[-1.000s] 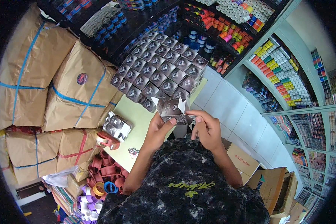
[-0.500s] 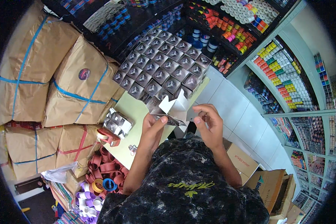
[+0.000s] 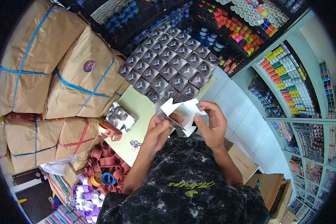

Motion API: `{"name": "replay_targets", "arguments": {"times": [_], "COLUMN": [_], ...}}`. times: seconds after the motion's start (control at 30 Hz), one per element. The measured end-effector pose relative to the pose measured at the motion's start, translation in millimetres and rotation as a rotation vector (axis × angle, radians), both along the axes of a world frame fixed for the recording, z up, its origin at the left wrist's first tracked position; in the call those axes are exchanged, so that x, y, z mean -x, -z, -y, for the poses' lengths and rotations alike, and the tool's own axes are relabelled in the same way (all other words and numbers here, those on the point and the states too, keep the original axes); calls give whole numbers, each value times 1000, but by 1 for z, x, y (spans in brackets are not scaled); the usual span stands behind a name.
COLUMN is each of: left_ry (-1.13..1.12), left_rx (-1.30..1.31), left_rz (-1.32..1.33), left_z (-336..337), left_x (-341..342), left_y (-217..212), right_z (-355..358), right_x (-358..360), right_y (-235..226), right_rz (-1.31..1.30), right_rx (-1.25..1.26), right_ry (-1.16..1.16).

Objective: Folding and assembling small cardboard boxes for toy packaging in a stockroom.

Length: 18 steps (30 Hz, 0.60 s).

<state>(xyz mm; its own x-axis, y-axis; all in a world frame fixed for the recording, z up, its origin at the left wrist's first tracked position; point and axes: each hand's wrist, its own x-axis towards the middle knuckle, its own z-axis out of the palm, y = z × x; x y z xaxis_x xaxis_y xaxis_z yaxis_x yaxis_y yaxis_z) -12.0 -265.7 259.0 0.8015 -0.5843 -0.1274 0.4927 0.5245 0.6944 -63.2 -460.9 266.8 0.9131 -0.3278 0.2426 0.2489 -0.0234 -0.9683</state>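
Observation:
Before my chest is a small carton box, white inside, its end flaps standing out. My left hand is closed around the near left side of the box, thumb on top. The fingers and thumb of my right hand are closed on a white flap at the box's right side. Just beyond lies a block of closed dark boxes in tight rows, each with a pale emblem on top. They stand on a pale yellow table.
Left on the table are folded cartons, a red tape dispenser and small metallic pieces. Brown wrapped parcels pile up at left. Red rings and purple-white rings lie below. Shelves of spools and cardboard boxes stand right.
My right hand has come from beside the box onto its flap. The box has tilted so more of its inside shows. The whole view has shifted slightly.

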Motion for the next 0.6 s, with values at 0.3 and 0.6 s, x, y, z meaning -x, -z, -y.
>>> {"name": "replay_targets", "arguments": {"times": [0.3, 0.6], "left_ry": [-80, -104], "left_rx": [1, -3], "left_rz": [59, 89], "left_z": [-8, -10], "left_x": [-2, 0], "left_y": [-4, -3], "right_z": [-2, -6], "right_x": [-2, -3], "right_y": [-18, -27], "right_rz": [72, 111], "right_rx": [255, 416], "right_ry": [-138, -188]}}
